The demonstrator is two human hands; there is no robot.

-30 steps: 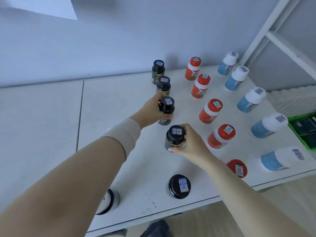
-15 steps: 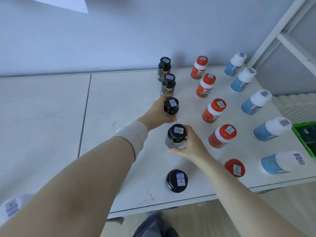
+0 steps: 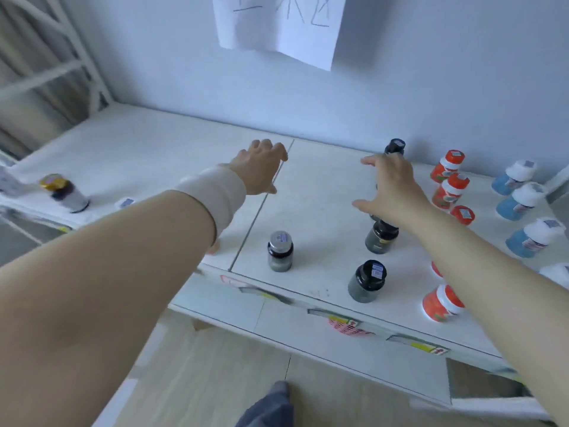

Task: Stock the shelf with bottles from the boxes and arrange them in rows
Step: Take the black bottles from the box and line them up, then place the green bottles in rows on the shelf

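Note:
My left hand [image 3: 258, 167] hovers over the bare middle of the white shelf [image 3: 311, 192], fingers loosely curled, holding nothing. My right hand [image 3: 391, 189] is spread open above the row of black-capped bottles and hides part of it. The rearmost black bottle [image 3: 394, 147] stands by the wall; two nearer ones [image 3: 381, 238] [image 3: 367, 282] stand toward the shelf's front. A lone silver-capped dark bottle [image 3: 279, 251] stands left of that row. Red-capped bottles [image 3: 448, 183] and blue bottles with white caps [image 3: 523, 208] form rows to the right.
A gold-capped bottle [image 3: 63, 192] stands far left on the shelf. A white shelf frame [image 3: 70, 66] rises at the left. A paper sheet [image 3: 277, 23] hangs on the wall. Price tags [image 3: 345, 322] line the shelf's front edge above wooden floor [image 3: 200, 365].
Both hands have let go of the black bottles they gripped and lifted away, the left one swinging left. My view has turned left, bringing the shelf's left end into sight.

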